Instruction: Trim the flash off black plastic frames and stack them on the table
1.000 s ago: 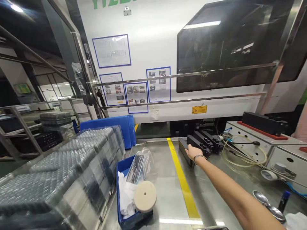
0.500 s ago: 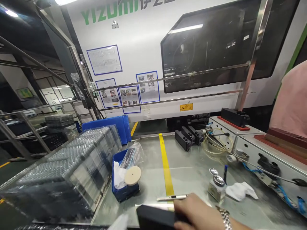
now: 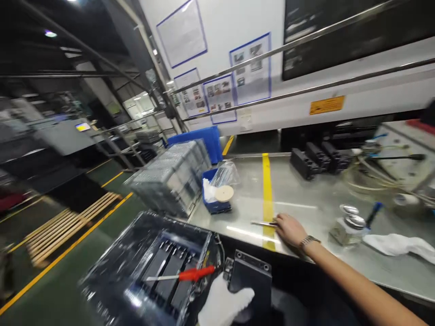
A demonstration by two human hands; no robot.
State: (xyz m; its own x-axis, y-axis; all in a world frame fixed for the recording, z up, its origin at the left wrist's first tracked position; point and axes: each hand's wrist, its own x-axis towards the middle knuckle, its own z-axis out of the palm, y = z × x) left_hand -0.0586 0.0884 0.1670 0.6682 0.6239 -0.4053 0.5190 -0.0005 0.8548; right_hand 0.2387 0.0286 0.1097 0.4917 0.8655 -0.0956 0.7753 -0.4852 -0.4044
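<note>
My left hand (image 3: 222, 301), in a white glove, is at the bottom centre. It holds a black box-shaped part (image 3: 253, 280) with metal-ringed holes at its top edge, the thumb lying across its face. A red-handled screwdriver (image 3: 196, 273) is just left of the glove, its shaft pointing left; whether the glove touches it I cannot tell. On the metal table, my bare right hand (image 3: 290, 230), with a wristwatch, has its fingers closed on the end of a slim pen-like tool (image 3: 263, 223). Below left, a plastic-lined box (image 3: 115, 262) contains several black parts.
A blue bin (image 3: 217, 208) holds a white cloth, a plastic bag and a round beige disc. Stacked plastic-wrapped trays (image 3: 163, 176) stand behind. Rightward are three black parts (image 3: 304, 164), a glass bottle (image 3: 346, 231), a blue marker (image 3: 374, 215) and a white cloth (image 3: 397, 244). Metal rails cross beyond the table.
The view has swung left and down, showing the lined box and screwdriver. My right hand has left the black part for the slim tool; the part is now in my gloved left hand.
</note>
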